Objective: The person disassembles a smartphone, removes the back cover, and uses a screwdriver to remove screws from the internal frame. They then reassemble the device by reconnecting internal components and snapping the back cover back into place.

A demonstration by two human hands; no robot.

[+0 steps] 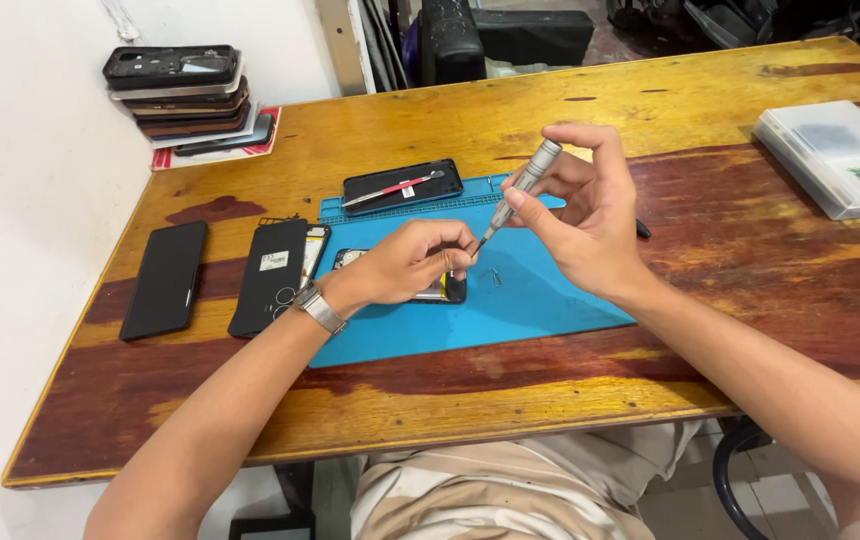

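Observation:
My right hand (580, 205) holds a slim silver screwdriver (525, 185) tilted, its tip pointing down at the fingertips of my left hand (415, 260). My left hand, with a metal watch (318, 308) on its wrist, rests curled over an opened phone (447, 290) lying on the blue work mat (510, 300); its fingers pinch near the screwdriver tip, and whether they hold a screw is too small to tell. A small metal part (496, 276) lies on the mat just right of the phone.
A black phone with a red tool on it (402, 185) lies at the mat's far edge. Left of the mat lie a black back cover (270, 275) and a black phone (164, 278). Stacked phone frames (185, 95) stand far left; a clear plastic box (835, 155) far right.

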